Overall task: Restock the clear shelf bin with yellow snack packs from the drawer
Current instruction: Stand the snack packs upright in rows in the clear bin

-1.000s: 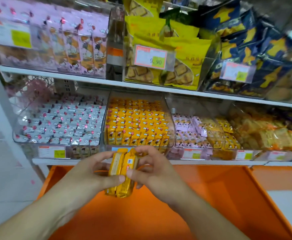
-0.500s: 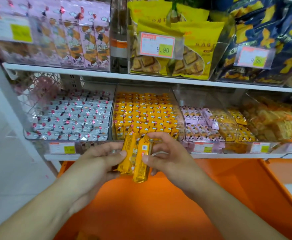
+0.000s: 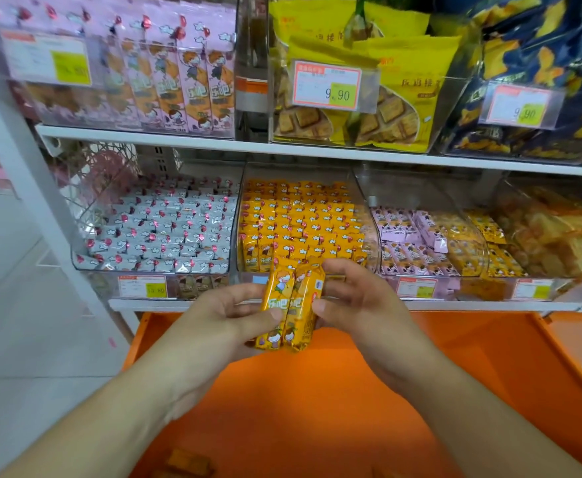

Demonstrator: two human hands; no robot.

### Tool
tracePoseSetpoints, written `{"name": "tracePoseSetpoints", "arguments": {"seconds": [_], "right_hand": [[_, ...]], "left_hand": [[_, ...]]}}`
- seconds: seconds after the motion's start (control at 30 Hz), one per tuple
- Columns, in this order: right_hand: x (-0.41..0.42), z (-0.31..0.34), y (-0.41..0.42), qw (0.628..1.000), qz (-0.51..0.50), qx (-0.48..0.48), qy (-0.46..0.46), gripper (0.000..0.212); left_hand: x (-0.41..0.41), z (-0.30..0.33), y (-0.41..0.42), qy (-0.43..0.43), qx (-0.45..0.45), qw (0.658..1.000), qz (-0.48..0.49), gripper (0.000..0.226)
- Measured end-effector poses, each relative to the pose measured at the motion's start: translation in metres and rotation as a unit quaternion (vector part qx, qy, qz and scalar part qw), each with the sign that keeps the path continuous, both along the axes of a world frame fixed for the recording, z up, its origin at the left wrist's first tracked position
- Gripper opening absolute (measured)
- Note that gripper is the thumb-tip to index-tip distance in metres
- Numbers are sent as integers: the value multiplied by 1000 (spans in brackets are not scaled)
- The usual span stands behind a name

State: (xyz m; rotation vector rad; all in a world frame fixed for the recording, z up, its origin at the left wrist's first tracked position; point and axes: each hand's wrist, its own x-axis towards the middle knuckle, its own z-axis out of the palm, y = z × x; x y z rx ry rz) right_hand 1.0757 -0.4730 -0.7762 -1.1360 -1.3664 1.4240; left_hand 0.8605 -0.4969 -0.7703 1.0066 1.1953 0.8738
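Two yellow packs (image 3: 289,307) are up in front of the clear bin (image 3: 244,215), held side by side and upright, their tops overlapping the bin's front lip. The left hand (image 3: 220,320) cups them from the left, thumb pressed across the front of the left pack and fingers curled behind. The right hand (image 3: 355,301) closes in from the right, its thumb and curled fingers pinching the right pack's edge. So both hands have a grip on the pair.

The bin itself is packed with rows of the same yellow packs standing on end, nearly to the front. Left of the bin sits a bin of white sweets (image 3: 158,229) with pink spots; right of it a bin with pink packs (image 3: 407,232). Below the bin and under the hands lies the open orange drawer (image 3: 317,408), and a few blurred yellow packs lie at its near edge (image 3: 186,462). Above the bin, on the upper shelf (image 3: 213,143), stand big yellow bags (image 3: 386,81) behind a price tag (image 3: 327,85) reading 9.90.
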Motion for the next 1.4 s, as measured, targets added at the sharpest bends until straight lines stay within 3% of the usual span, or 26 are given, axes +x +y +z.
{"name": "tracePoseSetpoints", "arguments": {"seconds": [0.13, 0.3, 0.43, 0.7, 0.87, 1.17, 1.23, 1.33, 1.4], "right_hand": [[-4, -6, 1, 999, -44, -8, -22, 40], [-7, -5, 1, 998, -29, 4, -64, 28], [-1, 0, 2, 1000, -10, 0, -29, 26], [-11, 1, 0, 996, 11, 39, -84, 29], [-16, 4, 2, 994, 20, 51, -97, 39], [-25, 29, 51, 968, 27, 146, -201, 22], [-30, 32, 75, 960, 2, 169, -224, 29], [-41, 37, 108, 940, -1, 208, -272, 25], [-50, 39, 121, 936, 17, 214, -280, 22]], "left_hand": [[2, 0, 0, 3, 4, 1000, 7, 27], [3, -1, 0, -13, 2, 1000, 5, 27], [1, -1, 1, 4, 9, 1000, 3, 25], [1, -1, 2, 142, 97, 984, -49, 35], [-3, -4, 6, 172, 117, 977, -55, 40], [-15, 6, 44, 166, 201, 964, -49, 46], [-23, 12, 67, 215, 240, 947, -20, 51], [-39, 24, 98, 351, 318, 881, -6, 61], [-46, 27, 114, 372, 327, 869, -21, 60]]}}
